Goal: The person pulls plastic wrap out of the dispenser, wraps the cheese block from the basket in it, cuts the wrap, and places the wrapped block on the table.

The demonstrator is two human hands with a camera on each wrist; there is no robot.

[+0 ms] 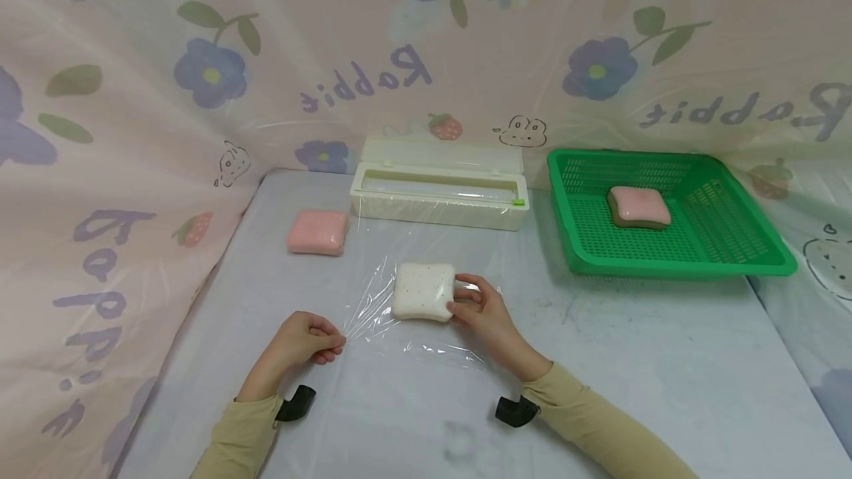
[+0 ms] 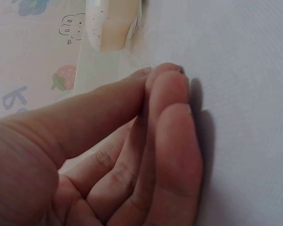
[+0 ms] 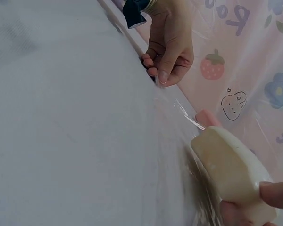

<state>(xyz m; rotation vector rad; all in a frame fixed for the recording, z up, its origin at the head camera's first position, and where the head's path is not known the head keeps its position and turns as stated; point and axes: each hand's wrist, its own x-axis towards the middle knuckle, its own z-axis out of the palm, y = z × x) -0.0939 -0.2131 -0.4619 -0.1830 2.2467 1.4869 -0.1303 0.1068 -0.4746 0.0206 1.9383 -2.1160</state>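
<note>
My right hand (image 1: 489,320) grips the right edge of a white speckled square block (image 1: 424,291), thumb on one side and fingers on the other. A clear sheet of plastic wrap (image 1: 379,342) lies around and below the block. In the right wrist view the white block (image 3: 228,165) is tilted, with a dark shadow beneath it. To the left, my left hand (image 1: 308,338) pinches a gathered corner of the wrap, and creases run from those fingertips toward the block. The left wrist view shows that thumb against the fingertips (image 2: 172,89), close to the table.
Behind the hands stands a white wrap dispenser box (image 1: 439,209) with its lid up and a roll inside. A pink block (image 1: 318,231) lies at the left. At the right, a green basket (image 1: 679,266) holds a pink-and-brown block (image 1: 640,207). Printed curtains (image 1: 279,43) border the table.
</note>
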